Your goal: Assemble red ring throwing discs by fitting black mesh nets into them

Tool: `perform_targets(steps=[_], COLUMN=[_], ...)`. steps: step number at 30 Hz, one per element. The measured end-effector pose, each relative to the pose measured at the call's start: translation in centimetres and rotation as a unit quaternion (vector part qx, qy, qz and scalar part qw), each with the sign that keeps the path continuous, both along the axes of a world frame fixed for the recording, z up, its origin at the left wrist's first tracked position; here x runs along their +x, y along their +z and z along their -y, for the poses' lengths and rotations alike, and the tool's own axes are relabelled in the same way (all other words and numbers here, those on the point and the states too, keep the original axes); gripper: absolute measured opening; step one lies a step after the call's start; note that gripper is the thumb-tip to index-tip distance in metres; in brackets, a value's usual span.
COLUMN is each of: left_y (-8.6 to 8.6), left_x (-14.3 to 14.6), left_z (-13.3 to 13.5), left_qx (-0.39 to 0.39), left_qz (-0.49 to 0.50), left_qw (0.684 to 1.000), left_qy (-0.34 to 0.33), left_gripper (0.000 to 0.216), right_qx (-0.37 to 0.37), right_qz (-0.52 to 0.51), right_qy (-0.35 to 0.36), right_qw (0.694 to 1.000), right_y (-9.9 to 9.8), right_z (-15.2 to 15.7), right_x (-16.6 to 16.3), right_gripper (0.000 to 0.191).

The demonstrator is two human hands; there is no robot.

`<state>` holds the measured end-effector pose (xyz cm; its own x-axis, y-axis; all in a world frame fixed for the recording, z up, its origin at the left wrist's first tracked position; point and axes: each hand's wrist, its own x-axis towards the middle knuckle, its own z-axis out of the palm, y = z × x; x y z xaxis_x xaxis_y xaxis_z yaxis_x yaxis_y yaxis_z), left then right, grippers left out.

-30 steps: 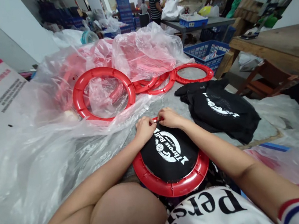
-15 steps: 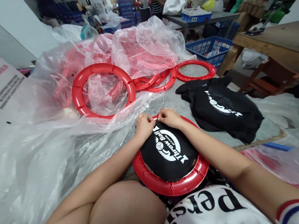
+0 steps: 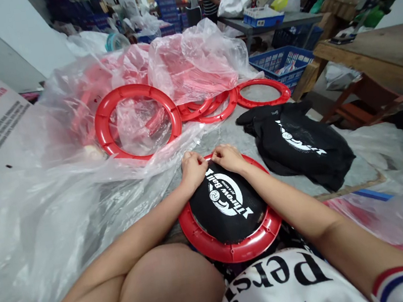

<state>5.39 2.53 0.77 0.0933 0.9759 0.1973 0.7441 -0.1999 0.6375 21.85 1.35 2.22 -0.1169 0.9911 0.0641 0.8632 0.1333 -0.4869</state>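
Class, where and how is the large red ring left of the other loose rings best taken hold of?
Take the red ring by its upper rim, probably coming from above, thumb through the opening, fingers over the outer edge. It looks propped on the plastic, its top raised and its opening facing the person.

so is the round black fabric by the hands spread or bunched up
Spread: the round black fabric lies open across the red plastic ring, its white lettering readable.
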Motion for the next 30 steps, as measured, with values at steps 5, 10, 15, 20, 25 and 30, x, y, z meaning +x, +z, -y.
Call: perform_targets(steps=[5, 10, 15, 20, 25, 30], left_y=[0.16, 0.31, 0.14, 0.05, 0.17, 0.55], left_x=[0.09, 0.22, 0.26, 0.45, 0.67, -0.24], left_z=[0.15, 0.14, -0.13, -0.40, -0.36, -0.33], left_qx=[0.003, -0.013, -0.024, -0.032, -0.034, -0.045], left_qz=[-0.014, -0.026, -0.023, -0.021, -0.039, -0.037], left_qw=[1.000, 0.999, 0.999, 0.998, 0.997, 0.998], left_qy=[0.007, 0.032, 0.036, 0.051, 0.050, -0.009], left_gripper=[0.013, 0.013, 0.014, 0.014, 0.013, 0.008], right_qx=[-0.001, -0.010, -0.011, -0.006, -0.002, 0.000], right_qz=[0.008, 0.014, 0.021, 0.032, 0.038, 0.022], right_qy=[-0.006, -0.020, -0.028, -0.032, -0.024, -0.021], right_qw=[1.000, 1.000, 0.999, 0.999, 0.999, 1.000], right_y=[0.06, 0.52, 0.77, 0.54, 0.34, 0.03], right_z=[0.01, 0.19, 0.27, 0.16, 0.00, -0.11], right_x=[-0.12, -0.52, -0.85, -0.93, -0.79, -0.53], right_gripper=[0.021, 0.021, 0.022, 0.024, 0.026, 0.023])
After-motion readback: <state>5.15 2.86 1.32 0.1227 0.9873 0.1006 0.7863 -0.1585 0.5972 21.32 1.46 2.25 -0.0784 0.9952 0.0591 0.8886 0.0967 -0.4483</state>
